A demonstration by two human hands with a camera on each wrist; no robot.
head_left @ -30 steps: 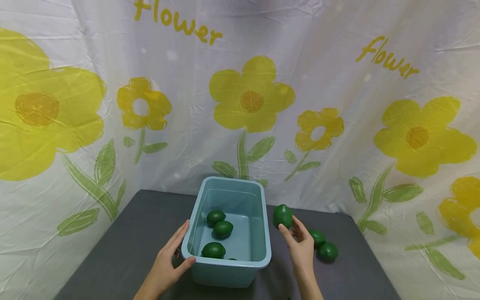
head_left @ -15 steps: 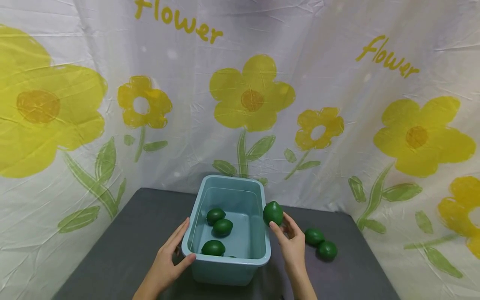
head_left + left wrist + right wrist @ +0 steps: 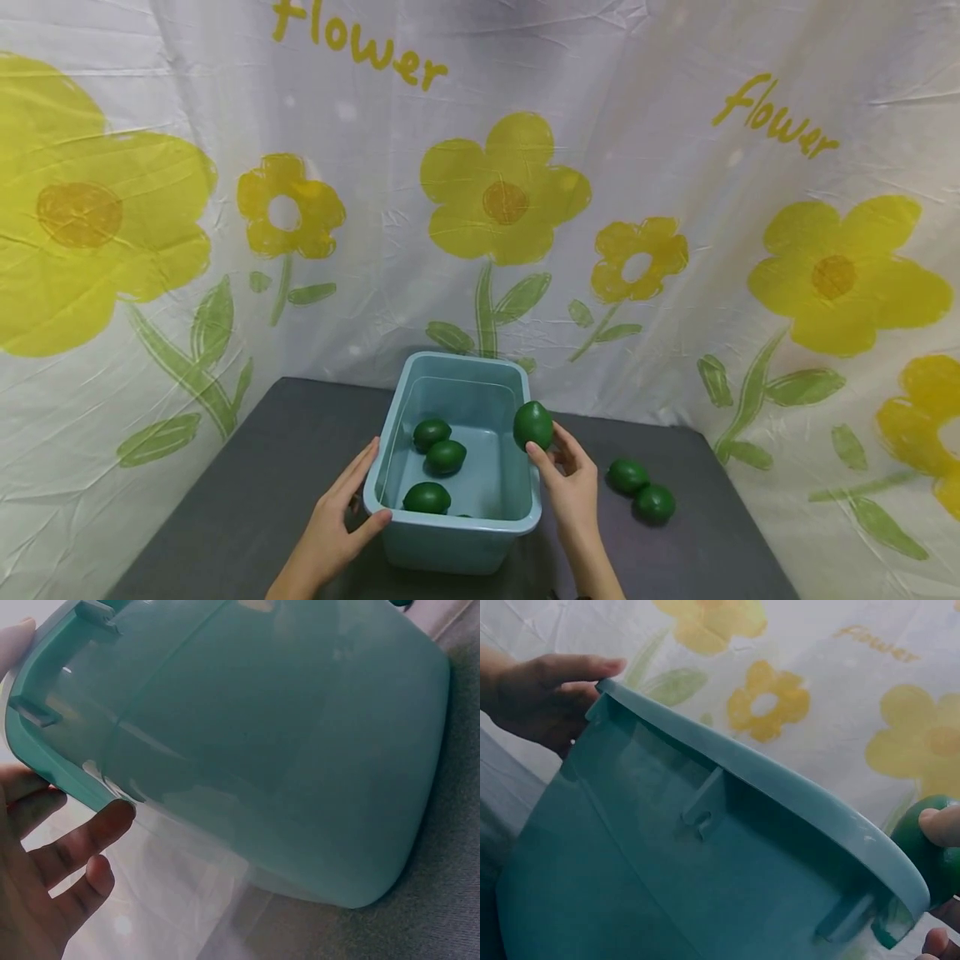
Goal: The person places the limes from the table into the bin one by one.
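Note:
A dark green lime (image 3: 533, 425) with a pointed tip is pinched between the thumb and fingers of my right hand (image 3: 573, 492), overlapping the right rim of a blue-green plastic bin (image 3: 450, 546). In the right wrist view the held lime (image 3: 911, 832) shows just beyond the bin's rim. My left hand (image 3: 330, 521) rests on the bin's near left corner, thumb on the front rim and extended fingers along the left side. Inside the bin lie several limes (image 3: 446, 457), one mostly hidden behind the front wall. The left wrist view shows the fingers (image 3: 82, 840) loosely spread at the rim's outside.
Two more limes (image 3: 654, 504) lie side by side on the dark grey tabletop (image 3: 720, 550), right of my right hand. A white curtain (image 3: 675, 350) printed with yellow flowers hangs behind and on both sides of the table.
My right hand has carried the lime leftward from beside the bin to its right rim. Both limes on the table now show fully. My left hand has stayed in place.

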